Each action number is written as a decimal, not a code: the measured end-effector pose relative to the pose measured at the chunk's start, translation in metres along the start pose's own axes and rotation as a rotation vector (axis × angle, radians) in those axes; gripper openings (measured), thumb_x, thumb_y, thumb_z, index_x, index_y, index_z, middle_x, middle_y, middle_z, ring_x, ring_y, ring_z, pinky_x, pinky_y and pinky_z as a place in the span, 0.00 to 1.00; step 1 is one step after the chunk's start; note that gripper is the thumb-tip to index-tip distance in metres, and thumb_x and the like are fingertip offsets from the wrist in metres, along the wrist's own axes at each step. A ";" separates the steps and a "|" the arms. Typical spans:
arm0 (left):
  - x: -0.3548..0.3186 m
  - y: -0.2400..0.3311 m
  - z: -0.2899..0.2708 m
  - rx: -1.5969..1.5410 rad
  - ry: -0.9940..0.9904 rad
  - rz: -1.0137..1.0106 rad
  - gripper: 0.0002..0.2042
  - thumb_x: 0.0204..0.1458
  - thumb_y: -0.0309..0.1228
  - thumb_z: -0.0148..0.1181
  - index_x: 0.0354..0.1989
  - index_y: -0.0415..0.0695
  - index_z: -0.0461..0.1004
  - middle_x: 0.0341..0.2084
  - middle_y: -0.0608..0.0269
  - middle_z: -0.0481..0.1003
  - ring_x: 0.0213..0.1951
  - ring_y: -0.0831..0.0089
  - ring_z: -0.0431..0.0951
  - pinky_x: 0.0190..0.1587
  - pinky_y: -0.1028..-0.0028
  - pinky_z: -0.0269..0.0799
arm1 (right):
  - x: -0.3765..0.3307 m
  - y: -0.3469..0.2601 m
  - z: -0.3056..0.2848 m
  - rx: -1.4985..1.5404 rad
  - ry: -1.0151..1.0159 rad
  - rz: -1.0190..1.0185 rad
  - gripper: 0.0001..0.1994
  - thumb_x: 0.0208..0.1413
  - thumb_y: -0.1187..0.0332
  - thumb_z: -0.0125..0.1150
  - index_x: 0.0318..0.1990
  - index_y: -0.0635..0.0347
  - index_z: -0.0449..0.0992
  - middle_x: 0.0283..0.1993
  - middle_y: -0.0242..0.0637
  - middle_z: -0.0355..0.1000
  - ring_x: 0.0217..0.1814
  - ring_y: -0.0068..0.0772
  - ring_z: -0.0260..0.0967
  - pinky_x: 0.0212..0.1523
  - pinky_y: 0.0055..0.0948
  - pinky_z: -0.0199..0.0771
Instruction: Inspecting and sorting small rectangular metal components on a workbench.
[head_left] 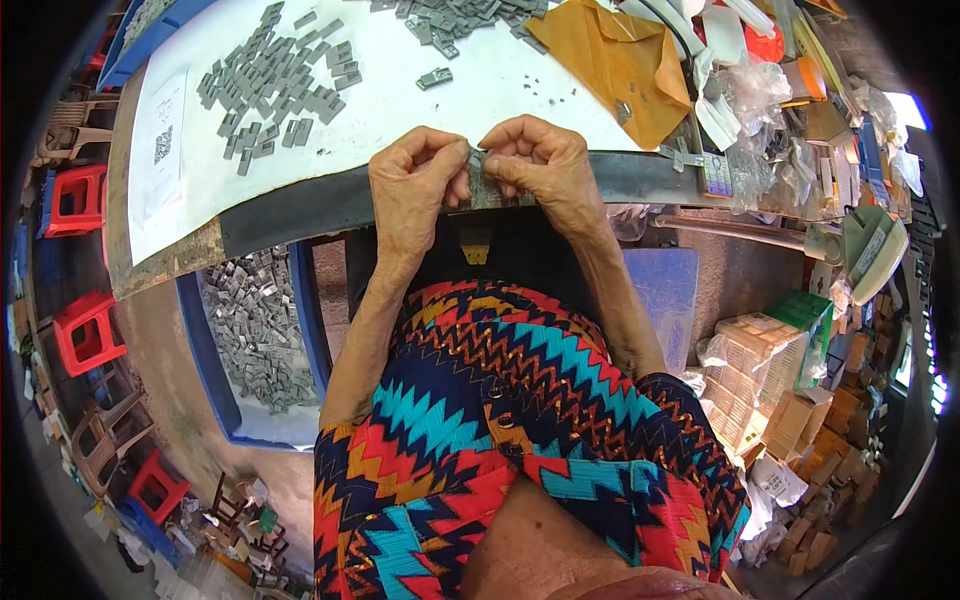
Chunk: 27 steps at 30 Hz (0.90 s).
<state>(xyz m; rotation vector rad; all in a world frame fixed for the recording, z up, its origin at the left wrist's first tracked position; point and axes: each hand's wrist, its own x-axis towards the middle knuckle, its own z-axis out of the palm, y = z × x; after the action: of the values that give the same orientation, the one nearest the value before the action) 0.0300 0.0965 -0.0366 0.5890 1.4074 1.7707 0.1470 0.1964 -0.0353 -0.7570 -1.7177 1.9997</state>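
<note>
Btwn L hand (408, 190), R hand (556, 180): dull gray pc (477, 157).

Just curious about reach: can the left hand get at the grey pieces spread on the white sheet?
Probably yes: only white sheet seems to separate the left hand from the nearest grey pieces, though its fingers look busy at a small grey piece.

Dull grey metal-looking pieces (288, 88), smooth white sheet (400, 95), crinkled brown paper (612, 80), glossy red plastic stools (68, 320)
</note>
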 end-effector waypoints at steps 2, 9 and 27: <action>0.000 -0.001 0.001 0.047 -0.019 -0.009 0.04 0.47 0.24 0.54 0.26 0.36 0.72 0.12 0.67 0.69 0.14 0.86 0.66 0.15 0.87 0.58 | 0.001 0.003 -0.003 -0.012 -0.009 0.015 0.08 0.44 0.79 0.58 0.35 0.66 0.71 0.23 0.31 0.69 0.20 0.14 0.61 0.20 0.13 0.62; 0.001 0.001 -0.002 0.087 -0.051 -0.041 0.04 0.46 0.25 0.54 0.25 0.36 0.72 0.12 0.68 0.68 0.13 0.86 0.65 0.15 0.88 0.57 | 0.004 -0.003 -0.007 0.016 -0.091 0.091 0.07 0.42 0.76 0.60 0.31 0.65 0.71 0.19 0.27 0.67 0.18 0.13 0.61 0.17 0.12 0.58; 0.008 0.004 -0.008 -0.169 -0.075 -0.123 0.03 0.44 0.21 0.54 0.24 0.34 0.71 0.12 0.63 0.69 0.12 0.83 0.66 0.13 0.86 0.58 | 0.006 -0.001 0.002 0.162 -0.074 0.061 0.05 0.47 0.72 0.58 0.30 0.64 0.72 0.20 0.27 0.67 0.19 0.13 0.60 0.18 0.11 0.56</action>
<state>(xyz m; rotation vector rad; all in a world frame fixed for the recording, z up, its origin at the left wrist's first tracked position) 0.0184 0.0981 -0.0361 0.4641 1.2031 1.7300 0.1410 0.1990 -0.0345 -0.6960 -1.5655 2.2018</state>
